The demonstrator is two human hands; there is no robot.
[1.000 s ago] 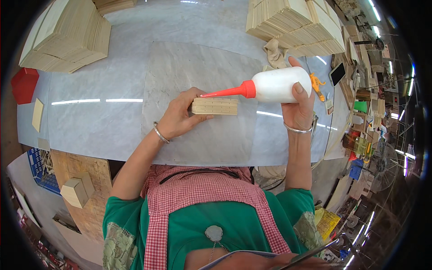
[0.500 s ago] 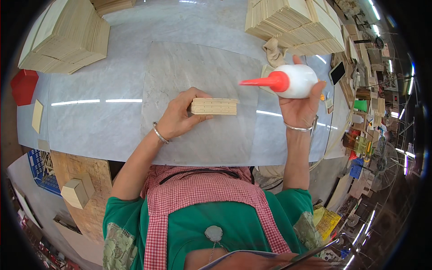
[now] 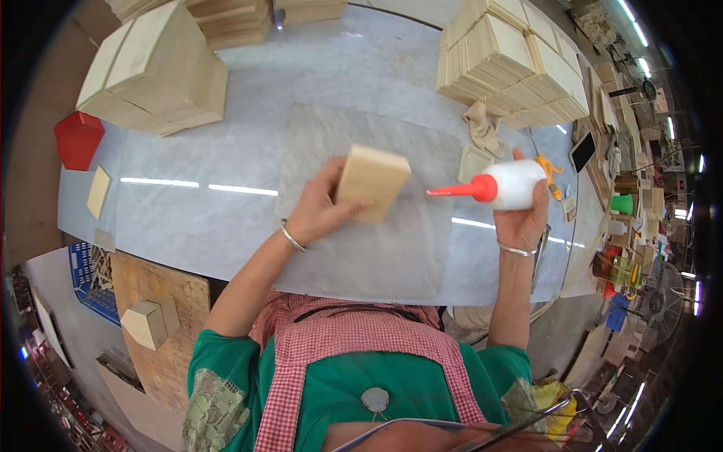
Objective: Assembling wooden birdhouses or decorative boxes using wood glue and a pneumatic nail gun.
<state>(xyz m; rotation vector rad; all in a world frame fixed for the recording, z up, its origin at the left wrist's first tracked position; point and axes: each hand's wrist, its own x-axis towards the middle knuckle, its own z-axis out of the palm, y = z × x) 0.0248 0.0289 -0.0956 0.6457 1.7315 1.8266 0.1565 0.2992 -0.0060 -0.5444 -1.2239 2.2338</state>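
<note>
My left hand (image 3: 322,202) is closed on a small stack of thin pale wooden boards (image 3: 374,182), slightly blurred. The stack is tilted so one broad face shows above the grey work mat (image 3: 407,256). To its right, my right hand (image 3: 521,215) grips a white squeeze bottle (image 3: 520,185) with a long red nozzle. The bottle lies sideways in the hand, and its nozzle tip points left at the boards with a gap between them.
Tall bundles of wooden boards stand at the back left (image 3: 158,68) and back right (image 3: 516,60). A red container (image 3: 78,141) sits at the far left. A crumpled cloth (image 3: 483,128), a shallow dish (image 3: 474,163) and a dark-screened device (image 3: 582,152) lie beyond my right hand.
The board stack has turned from its layered edge to a broad face. The bottle has come lower relative to the stack. The whole view has shifted a little.
</note>
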